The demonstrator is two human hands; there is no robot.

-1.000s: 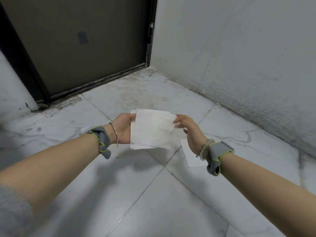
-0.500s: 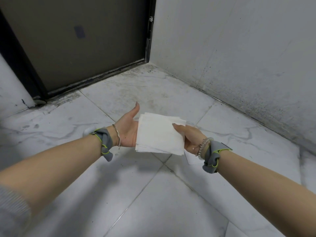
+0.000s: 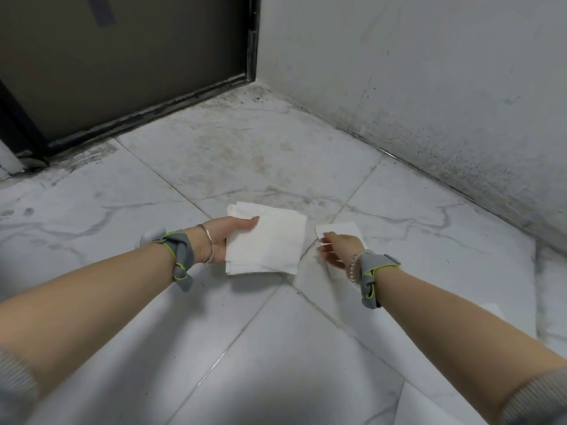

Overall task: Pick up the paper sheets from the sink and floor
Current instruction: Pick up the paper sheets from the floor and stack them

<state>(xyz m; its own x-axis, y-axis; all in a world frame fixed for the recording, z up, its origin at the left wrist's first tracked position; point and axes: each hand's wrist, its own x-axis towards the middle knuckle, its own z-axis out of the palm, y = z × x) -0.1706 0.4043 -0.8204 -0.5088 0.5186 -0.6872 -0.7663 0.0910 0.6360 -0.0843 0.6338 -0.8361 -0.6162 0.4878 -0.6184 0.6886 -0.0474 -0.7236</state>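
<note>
My left hand [image 3: 228, 237] grips a small stack of white paper sheets [image 3: 270, 243] by its left edge, thumb on top, held flat above the floor. One more white sheet [image 3: 340, 230] lies flat on the marble floor tile to the right of the stack. My right hand [image 3: 339, 250] reaches down over that sheet with fingers spread, fingertips at or just above it; I cannot tell if they touch. The hand covers most of the sheet. Another white sheet [image 3: 429, 406] lies on the floor at the bottom right, under my right forearm.
White marble floor tiles [image 3: 260, 161] with dirty patches run to a dark door [image 3: 122, 56] at the back left. A stained white wall [image 3: 429, 87] closes the right side. No sink is in view.
My right hand let go of the stack and moved right and down onto the sheet on the floor. My left hand now holds the stack alone, thumb closed over it.
</note>
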